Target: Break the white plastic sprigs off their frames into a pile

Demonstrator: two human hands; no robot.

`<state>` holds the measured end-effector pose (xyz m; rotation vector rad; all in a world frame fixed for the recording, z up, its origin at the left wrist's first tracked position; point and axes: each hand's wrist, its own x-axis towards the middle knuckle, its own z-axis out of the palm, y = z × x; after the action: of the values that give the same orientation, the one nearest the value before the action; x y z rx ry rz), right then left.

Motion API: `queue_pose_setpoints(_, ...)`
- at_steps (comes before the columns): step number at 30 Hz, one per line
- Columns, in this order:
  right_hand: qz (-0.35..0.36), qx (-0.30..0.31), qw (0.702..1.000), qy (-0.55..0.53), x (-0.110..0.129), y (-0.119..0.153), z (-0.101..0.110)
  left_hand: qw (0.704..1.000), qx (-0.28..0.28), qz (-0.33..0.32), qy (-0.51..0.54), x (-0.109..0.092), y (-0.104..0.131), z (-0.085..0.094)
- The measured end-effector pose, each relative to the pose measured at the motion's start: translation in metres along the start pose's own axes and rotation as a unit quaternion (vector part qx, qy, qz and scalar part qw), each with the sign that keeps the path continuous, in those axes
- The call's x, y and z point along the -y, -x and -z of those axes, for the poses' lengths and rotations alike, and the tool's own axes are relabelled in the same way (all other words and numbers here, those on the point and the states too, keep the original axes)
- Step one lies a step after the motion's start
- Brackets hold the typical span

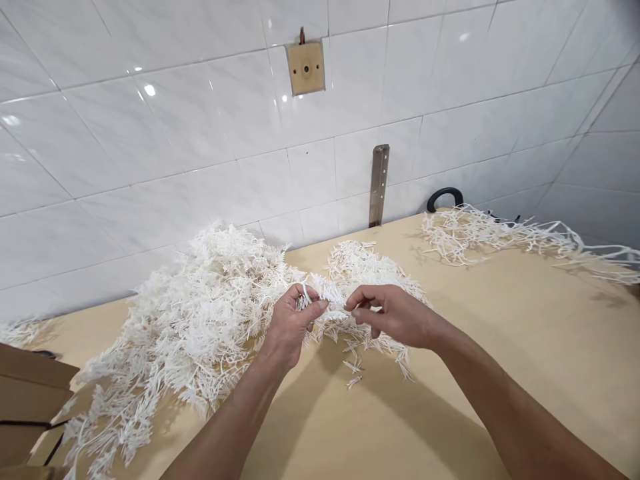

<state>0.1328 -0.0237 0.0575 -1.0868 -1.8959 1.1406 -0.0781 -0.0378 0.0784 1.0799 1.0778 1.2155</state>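
My left hand (296,319) is closed around a white feathery plastic sprig (327,291), thumb pressed against the fingers. Close on its right, my right hand (385,312) has its thumb and forefinger pinched together at the sprig's right side; whatever sits between those fingertips is too small to make out. Beneath and behind both hands lies a small heap of white sprig pieces (375,265), with a few loose bits (354,381) in front. To the left of my left hand spreads a big pile of white branching sprigs (200,320).
Bare white stems (470,233) lie at the back right of the tan table (500,313), beside a black curved handle (444,193). A metal bracket (379,185) stands against the tiled wall (210,127). Cardboard (35,373) is at the left edge.
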Motion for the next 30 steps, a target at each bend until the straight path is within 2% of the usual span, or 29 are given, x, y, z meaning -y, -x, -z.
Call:
queue_pose_setpoints(4,-0.054,0.028,0.994,-0.09,-0.003,-0.002,0.007,0.999,0.03,0.011,-0.005,-0.002,0.002,-0.001)
queue_pose_setpoints(8,-0.05,0.065,0.987,-0.137,0.001,-0.004,-0.004,0.999,0.043,0.003,-0.033,-0.002,0.004,-0.001)
queue_pose_setpoints(11,-0.044,0.045,0.986,-0.152,0.001,-0.006,-0.014,0.997,0.042,-0.012,-0.058,-0.001,0.003,0.0)
queue_pose_setpoints(19,-0.066,-0.054,0.992,-0.095,-0.003,-0.01,-0.025,0.997,-0.02,-0.021,-0.068,0.009,-0.001,-0.001)
queue_pose_setpoints(25,-0.086,-0.091,0.99,-0.071,-0.008,-0.012,-0.031,0.999,-0.007,0.053,0.005,0.026,-0.006,0.0)
queue_pose_setpoints(30,-0.088,-0.085,0.99,-0.064,-0.001,-0.014,-0.027,0.994,-0.014,0.095,0.044,0.029,-0.009,0.001)
